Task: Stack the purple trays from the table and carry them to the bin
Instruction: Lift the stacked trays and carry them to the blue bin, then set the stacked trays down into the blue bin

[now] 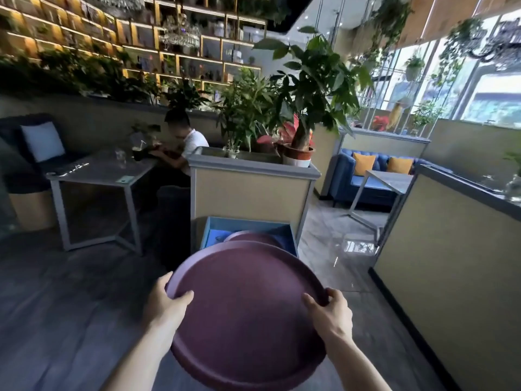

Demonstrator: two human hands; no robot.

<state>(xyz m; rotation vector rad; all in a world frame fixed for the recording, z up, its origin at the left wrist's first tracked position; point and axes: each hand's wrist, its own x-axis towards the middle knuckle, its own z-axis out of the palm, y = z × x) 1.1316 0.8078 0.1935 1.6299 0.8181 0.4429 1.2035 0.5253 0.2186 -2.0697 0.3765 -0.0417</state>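
A round purple tray is held in front of me, above the floor, by both hands. My left hand grips its left rim with the thumb inside. On the right rim sits my right hand, gripping the same way. Whether more trays are stacked beneath it is hidden. Just beyond its far edge stands a blue bin, open at the top. Another purple tray lies inside the bin, partly hidden by the held one.
A beige planter box with potted plants rises right behind the bin. A grey table with a seated person stands at the left. A beige partition wall runs along the right, with shiny floor between.
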